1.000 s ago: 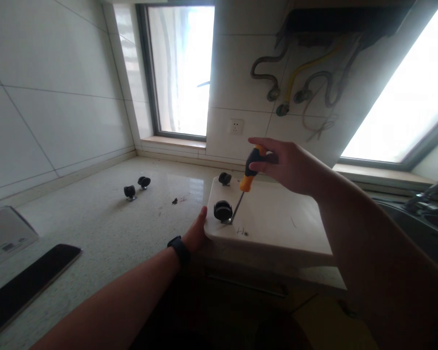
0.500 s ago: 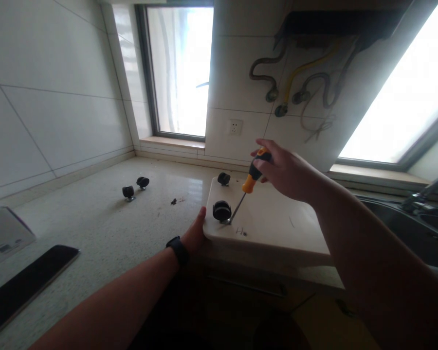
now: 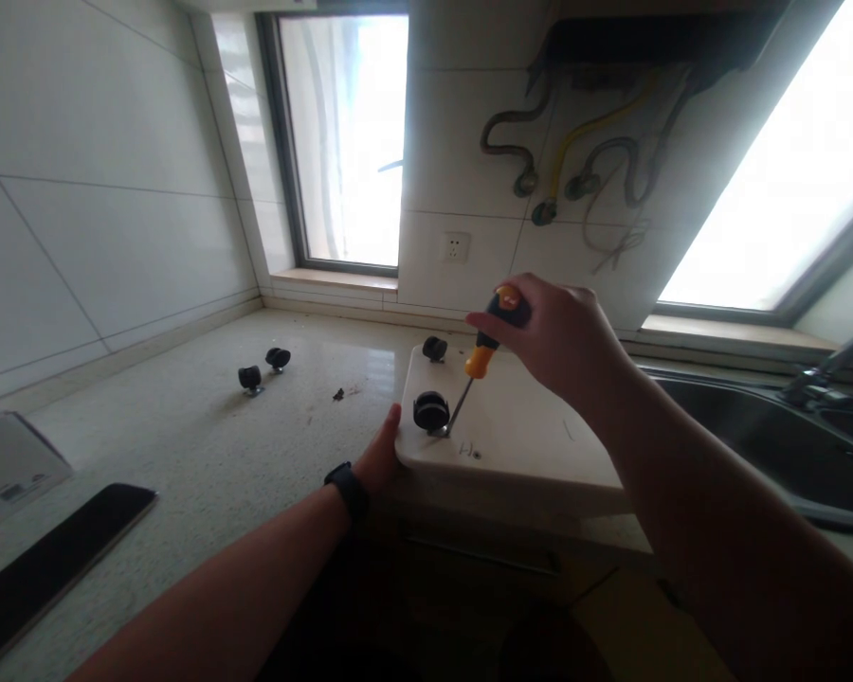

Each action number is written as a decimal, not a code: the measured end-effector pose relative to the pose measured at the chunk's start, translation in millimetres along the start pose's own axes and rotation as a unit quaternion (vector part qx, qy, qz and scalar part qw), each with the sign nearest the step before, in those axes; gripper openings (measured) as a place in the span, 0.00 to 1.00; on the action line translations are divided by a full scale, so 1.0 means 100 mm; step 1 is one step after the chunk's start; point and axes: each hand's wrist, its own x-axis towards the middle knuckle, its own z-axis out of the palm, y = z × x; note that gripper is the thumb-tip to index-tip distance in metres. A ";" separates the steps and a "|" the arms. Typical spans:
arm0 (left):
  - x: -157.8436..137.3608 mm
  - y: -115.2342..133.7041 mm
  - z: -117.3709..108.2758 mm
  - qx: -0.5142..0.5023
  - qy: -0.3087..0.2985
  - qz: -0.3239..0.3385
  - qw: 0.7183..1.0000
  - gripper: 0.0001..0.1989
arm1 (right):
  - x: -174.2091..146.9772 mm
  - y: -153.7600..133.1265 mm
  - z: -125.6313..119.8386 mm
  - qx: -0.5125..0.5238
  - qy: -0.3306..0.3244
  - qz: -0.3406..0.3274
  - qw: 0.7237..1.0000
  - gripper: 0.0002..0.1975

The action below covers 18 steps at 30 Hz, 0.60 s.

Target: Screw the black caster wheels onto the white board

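Note:
My right hand (image 3: 544, 322) is closed round the yellow-and-black handle of a screwdriver (image 3: 479, 362). The screwdriver leans, its tip down at the metal mounting plate of a black caster wheel (image 3: 431, 411). That caster stands near the front left corner of a white panel (image 3: 526, 431), which lies on the counter. Another caster (image 3: 434, 349) stands at the panel's back left corner. My left hand (image 3: 382, 455) grips the panel's left front edge, thumb along the side; its other fingers are mostly hidden. A dark watch is on the left wrist.
Two loose casters (image 3: 249, 379) and a small dark bit (image 3: 338, 394) lie on the speckled counter (image 3: 206, 455). At the left are a long black flat object (image 3: 57, 545) and a pale box (image 3: 18, 464). A sink (image 3: 717, 426) with a faucet is at the right.
My right hand has turned on the screwdriver handle, its wrist rising and the fingers shifting their hold. The screwdriver tip stays at the caster plate. My left hand keeps its place.

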 end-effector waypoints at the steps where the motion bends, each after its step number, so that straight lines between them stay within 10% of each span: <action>1: 0.00 0.00 0.00 -0.001 -0.002 0.001 1.000 0.40 | -0.01 -0.01 0.00 -0.005 0.003 0.001 1.000 0.25; 5: 0.02 -0.01 -0.01 -0.019 -0.019 -0.001 1.000 0.38 | -0.01 0.09 0.08 0.153 -0.063 0.000 0.986 0.27; 10: 0.03 -0.02 0.00 -0.034 -0.023 -0.007 0.999 0.38 | 0.02 0.24 0.20 0.422 -0.134 0.012 0.896 0.30; 18: 0.05 -0.05 -0.03 -0.022 -0.035 -0.001 0.999 0.40 | -0.03 0.09 0.15 0.225 -0.029 0.029 0.973 0.25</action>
